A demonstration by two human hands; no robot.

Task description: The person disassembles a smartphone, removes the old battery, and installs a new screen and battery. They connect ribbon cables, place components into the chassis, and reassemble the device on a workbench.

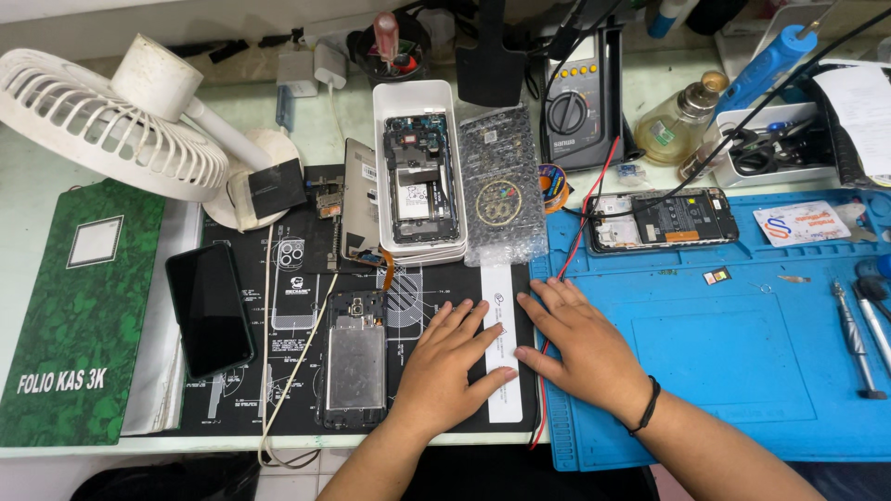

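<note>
- White paper strip [502,357] lies lengthwise on the black mat [278,371], close to the edge of the blue mat [742,371].
- Left hand [444,366] lies flat, palm down, fingers spread and empty; its fingertips rest on the strip.
- Right hand [580,348] also lies flat and open, holding nothing; its fingertips touch the strip's right edge, and the palm rests on the blue mat. A black band sits on that wrist.
- A red wire [564,278] runs down between the two mats and passes under the right hand.
- Just left of the left hand lies an opened phone [355,357], its metal plate showing.
- Further left, a black phone [210,308] lies screen up, beside a green ledger [79,311].
- Above the hands stands a white tray [419,172] with another stripped phone in it; a bubble-wrap bag [502,186] lies right beside the tray.
- On the blue mat's upper part lies a third opened phone [661,220], well apart from the hands.
- A multimeter [580,107] stands at the back of the counter [28,195]; a white fan [111,125] sits at the far left.
- Screwdrivers [858,329] lie at the right edge of the blue mat.
</note>
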